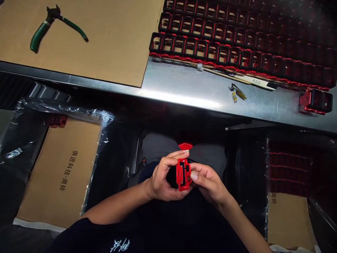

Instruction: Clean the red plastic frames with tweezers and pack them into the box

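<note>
The red part (183,174) was low in the middle of the frame, in front of the person's dark shirt; the left hand (163,181) was curled around its left side and under its bottom, and the right hand (210,181) was partly closed, with its thumb and finger on the right side; both hands were below the front edge of the metal table (179,89), well apart from it, with a dark gap between; the table's edge sloped down from the left to the right; a shiny strip of metal showed between that edge and the rows of black and red frames (191,45) at the upper right; two plastic-lined bins (105,119) stood low down, one at each side of the hands, with room between them; there was one pair of green pliers (40,37), lying open on one brown sheet (105,45) at the upper left; one fluffy-tipped stick (221,73) and one white stick marked A55 (256,81) lay just below the rows; one lone frame (317,102) sat at the right; the frames in the rows were too dark at the back to count.
</note>
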Tool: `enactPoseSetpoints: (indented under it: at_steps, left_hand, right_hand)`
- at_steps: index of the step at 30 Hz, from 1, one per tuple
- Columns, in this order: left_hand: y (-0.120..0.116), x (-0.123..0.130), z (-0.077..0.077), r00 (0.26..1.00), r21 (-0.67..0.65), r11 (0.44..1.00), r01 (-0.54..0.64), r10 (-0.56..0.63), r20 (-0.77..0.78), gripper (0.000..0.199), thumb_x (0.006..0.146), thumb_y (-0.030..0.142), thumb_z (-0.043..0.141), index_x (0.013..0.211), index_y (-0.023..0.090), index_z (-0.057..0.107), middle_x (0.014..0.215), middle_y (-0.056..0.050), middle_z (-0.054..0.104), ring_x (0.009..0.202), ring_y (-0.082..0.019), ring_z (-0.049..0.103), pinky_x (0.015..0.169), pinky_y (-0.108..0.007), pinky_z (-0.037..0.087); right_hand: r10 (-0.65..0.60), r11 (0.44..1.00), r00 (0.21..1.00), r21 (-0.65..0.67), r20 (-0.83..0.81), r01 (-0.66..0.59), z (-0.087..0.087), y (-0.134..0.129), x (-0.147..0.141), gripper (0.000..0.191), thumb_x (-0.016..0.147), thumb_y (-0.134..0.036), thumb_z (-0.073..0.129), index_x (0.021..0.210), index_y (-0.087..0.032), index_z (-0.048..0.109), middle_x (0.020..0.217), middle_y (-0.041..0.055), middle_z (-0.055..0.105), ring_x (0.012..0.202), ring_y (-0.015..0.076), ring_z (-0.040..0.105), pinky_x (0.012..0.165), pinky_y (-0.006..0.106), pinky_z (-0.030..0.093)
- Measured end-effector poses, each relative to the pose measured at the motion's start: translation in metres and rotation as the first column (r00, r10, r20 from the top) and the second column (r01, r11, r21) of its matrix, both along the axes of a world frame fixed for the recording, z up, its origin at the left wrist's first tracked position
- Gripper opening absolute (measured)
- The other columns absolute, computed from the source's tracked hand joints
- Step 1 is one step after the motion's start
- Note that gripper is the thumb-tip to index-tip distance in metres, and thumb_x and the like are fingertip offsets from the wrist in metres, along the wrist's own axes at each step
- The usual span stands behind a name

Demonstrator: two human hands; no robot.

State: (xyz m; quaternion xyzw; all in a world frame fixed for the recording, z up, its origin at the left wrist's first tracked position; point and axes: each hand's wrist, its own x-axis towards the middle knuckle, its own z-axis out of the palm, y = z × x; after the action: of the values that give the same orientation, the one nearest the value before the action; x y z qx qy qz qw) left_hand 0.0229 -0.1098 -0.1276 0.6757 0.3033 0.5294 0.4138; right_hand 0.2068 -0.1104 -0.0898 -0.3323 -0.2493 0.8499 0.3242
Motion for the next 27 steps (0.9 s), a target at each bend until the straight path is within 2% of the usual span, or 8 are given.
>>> enactPoseSetpoints:
  at_steps: [4,6,10,15,20,27]
  left_hand:
    - [-0.002,-0.001,-0.003,0.998,-0.047,0.998,0.050,-0.051,-0.026,0.099,0.081,0.040,0.081,0.156,0.015,0.023,0.140,-0.025,0.060,0.133,-0.033,0.060,0.110,-0.048,0.051]
    - [-0.002,-0.002,-0.003,0.995,-0.044,0.996,0.072,-0.075,-0.061,0.100,0.084,0.041,0.077,0.160,0.013,0.019,0.142,-0.025,0.060,0.133,-0.032,0.060,0.110,-0.047,0.052]
    - [0.000,-0.002,0.002,0.993,-0.015,0.999,0.050,-0.052,-0.109,0.092,0.084,0.035,0.073,0.159,0.013,0.026,0.142,-0.024,0.059,0.134,-0.034,0.058,0.110,-0.049,0.053]
    - [0.000,0.000,0.004,0.993,-0.008,0.999,0.038,-0.039,-0.113,0.092,0.082,0.033,0.073,0.159,0.017,0.026,0.143,-0.020,0.059,0.133,-0.033,0.058,0.110,-0.051,0.052]
    - [0.001,-0.001,0.004,0.990,-0.081,0.993,0.089,-0.097,-0.106,0.089,0.083,0.033,0.073,0.158,0.016,0.028,0.142,-0.021,0.059,0.135,-0.034,0.057,0.111,-0.052,0.052]
    - [-0.002,-0.004,0.001,0.983,-0.182,0.975,0.129,-0.149,-0.103,0.087,0.080,0.034,0.077,0.154,0.019,0.034,0.143,-0.021,0.059,0.135,-0.034,0.057,0.113,-0.053,0.050]
  right_hand:
    - [-0.043,0.991,0.999,-0.127,0.007,0.043,-0.001,-0.004,-0.002,0.034,0.083,-0.045,0.082,0.101,-0.018,0.072,0.076,0.0030,0.076,0.063,0.0123,0.071,0.060,0.020,0.059]
    - [-0.057,0.987,0.998,-0.153,0.004,0.057,-0.002,-0.005,-0.002,0.037,0.080,-0.045,0.085,0.102,-0.019,0.072,0.075,0.0021,0.076,0.063,0.0120,0.071,0.059,0.020,0.058]
    - [-0.057,0.985,0.998,-0.165,-0.026,0.052,-0.005,-0.005,-0.002,0.036,0.080,-0.044,0.085,0.102,-0.019,0.073,0.073,0.0013,0.074,0.062,0.0113,0.070,0.060,0.019,0.058]
    - [-0.040,0.982,0.997,-0.188,-0.062,0.028,-0.010,-0.005,-0.002,0.035,0.081,-0.044,0.084,0.102,-0.019,0.073,0.079,0.0026,0.075,0.060,0.0101,0.067,0.059,0.020,0.058]
    - [-0.071,0.980,0.997,-0.190,-0.015,0.067,-0.012,-0.010,-0.002,0.040,0.077,-0.047,0.086,0.102,-0.019,0.072,0.080,0.0030,0.074,0.063,0.0125,0.068,0.058,0.021,0.057]
    - [-0.148,0.981,0.986,-0.113,0.081,0.157,-0.010,-0.010,-0.005,0.038,0.071,-0.046,0.092,0.086,-0.019,0.070,0.070,-0.0008,0.070,0.060,0.0103,0.062,0.059,0.021,0.054]
